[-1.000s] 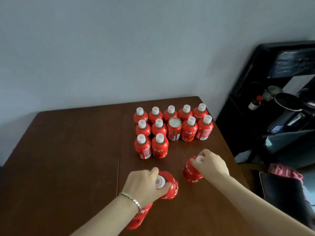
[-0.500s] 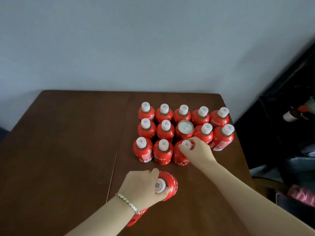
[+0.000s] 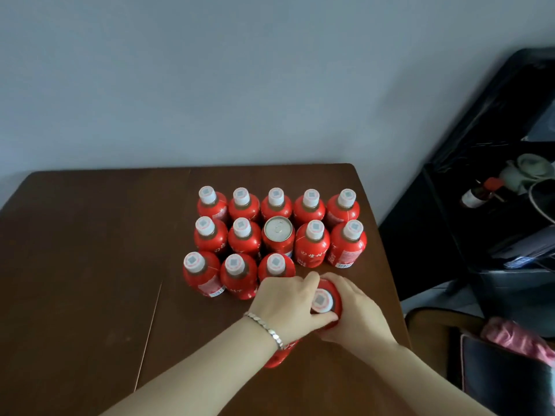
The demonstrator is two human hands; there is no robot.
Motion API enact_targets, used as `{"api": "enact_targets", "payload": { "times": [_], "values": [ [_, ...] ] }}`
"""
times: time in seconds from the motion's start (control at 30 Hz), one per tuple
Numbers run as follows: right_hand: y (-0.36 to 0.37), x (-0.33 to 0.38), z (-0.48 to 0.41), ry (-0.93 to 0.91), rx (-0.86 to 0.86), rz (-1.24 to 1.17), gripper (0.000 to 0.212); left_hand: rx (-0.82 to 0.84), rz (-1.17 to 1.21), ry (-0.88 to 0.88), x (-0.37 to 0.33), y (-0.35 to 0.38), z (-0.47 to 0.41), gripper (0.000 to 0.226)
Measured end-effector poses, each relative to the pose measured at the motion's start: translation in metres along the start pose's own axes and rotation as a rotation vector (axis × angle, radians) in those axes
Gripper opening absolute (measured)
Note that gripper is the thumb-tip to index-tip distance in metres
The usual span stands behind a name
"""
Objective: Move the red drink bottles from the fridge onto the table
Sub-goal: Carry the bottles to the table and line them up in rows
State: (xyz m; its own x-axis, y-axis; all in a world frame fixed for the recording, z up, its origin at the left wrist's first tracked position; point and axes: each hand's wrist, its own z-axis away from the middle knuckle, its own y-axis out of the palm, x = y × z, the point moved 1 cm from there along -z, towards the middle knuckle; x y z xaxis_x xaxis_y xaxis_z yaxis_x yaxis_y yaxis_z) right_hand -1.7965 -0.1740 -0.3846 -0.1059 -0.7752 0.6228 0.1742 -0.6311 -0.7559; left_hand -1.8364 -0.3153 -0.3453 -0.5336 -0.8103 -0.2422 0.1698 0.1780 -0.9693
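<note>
Nearest the camera, two bare forearms reach in from the bottom edge over the brown worktop (image 3: 90,280). Under the left wrist, which wears a silver bracelet (image 3: 265,328), part of a red bottle (image 3: 280,354) shows toward the near edge; whether it lies flat or is tucked under the arm cannot be told. Just beyond, both hands close on one held bottle (image 3: 326,300) with a white cap, near the right edge of the worktop. The left hand (image 3: 285,304) curls its fingers over the bottle's left side, thumb pressed near the cap; the right hand (image 3: 357,313) wraps the right side, fingertips up at the bottle's far shoulder. Whether this bottle's base touches the worktop is hidden by the hands.

Directly behind the hands stands the front row of upright red bottles (image 3: 238,274): three, side by side, the rightmost just beside the left hand's knuckles. The middle row holds two bottles, then a red can (image 3: 277,235) with a silver pull-tab top, then two more bottles. The back row (image 3: 276,204) has five bottles, close to the far right corner. All caps are white.

Beyond the worktop's far edge rises a plain grey wall (image 3: 210,85). Off the right edge sits a dark shelf unit (image 3: 480,181) holding blurred items.
</note>
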Motion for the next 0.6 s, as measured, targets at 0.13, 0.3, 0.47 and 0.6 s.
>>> {"api": "enact_targets", "payload": {
  "times": [0.13, 0.3, 0.47, 0.6],
  "values": [
    [0.001, -0.028, -0.013, 0.193, -0.256, -0.163, 0.08, 0.044, 0.005, -0.052, -0.006, 0.007, -0.028, 0.067],
    [0.008, -0.054, -0.022, 0.349, -0.338, -0.281, 0.082, 0.072, -0.13, -0.031, -0.013, 0.013, -0.052, 0.048],
    [0.019, -0.057, -0.025, 0.425, -0.251, -0.326, 0.095, -0.024, -0.294, -0.008, -0.011, 0.025, -0.042, 0.071],
    [0.021, -0.052, -0.024, 0.445, -0.275, -0.364, 0.089, 0.006, -0.313, -0.057, -0.006, 0.036, -0.042, 0.078]
  ]
}}
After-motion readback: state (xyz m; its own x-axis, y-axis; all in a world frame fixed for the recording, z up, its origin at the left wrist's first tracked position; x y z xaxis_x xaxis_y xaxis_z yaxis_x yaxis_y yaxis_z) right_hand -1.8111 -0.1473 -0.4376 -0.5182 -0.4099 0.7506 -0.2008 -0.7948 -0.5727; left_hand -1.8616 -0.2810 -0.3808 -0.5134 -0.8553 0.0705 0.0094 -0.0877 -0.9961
